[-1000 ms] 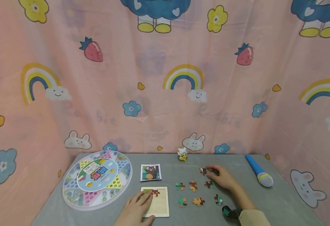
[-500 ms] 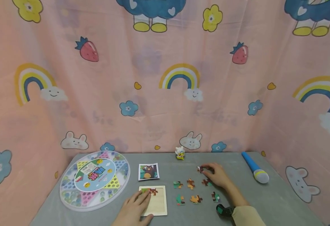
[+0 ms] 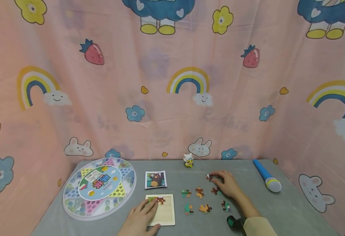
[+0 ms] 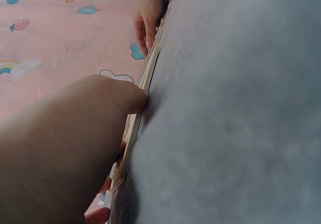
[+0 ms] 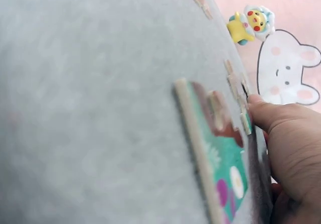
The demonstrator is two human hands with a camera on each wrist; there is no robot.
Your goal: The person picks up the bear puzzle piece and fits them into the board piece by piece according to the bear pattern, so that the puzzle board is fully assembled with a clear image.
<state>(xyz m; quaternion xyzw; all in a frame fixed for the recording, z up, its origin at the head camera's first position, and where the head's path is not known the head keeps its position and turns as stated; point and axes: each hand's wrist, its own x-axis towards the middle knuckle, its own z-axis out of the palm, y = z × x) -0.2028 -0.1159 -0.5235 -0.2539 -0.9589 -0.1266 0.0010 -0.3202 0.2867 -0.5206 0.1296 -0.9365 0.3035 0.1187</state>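
Wooden tray (image 3: 166, 214) is best steadied under the loosely spread left hand (image 3: 141, 217); far brown piece (image 3: 209, 177), pinched by the right hand (image 3: 228, 183), is best lifted level.

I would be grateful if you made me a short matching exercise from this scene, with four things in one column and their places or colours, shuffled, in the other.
Column one
1. left hand
2. microphone
3. picture card
4. right hand

Column two
A. blue, with a yellow ring
B. at the far edge of the loose puzzle pieces
C. resting on the wooden tray
D. lying just beyond the wooden tray

Right pairs: 1-C, 2-A, 3-D, 4-B
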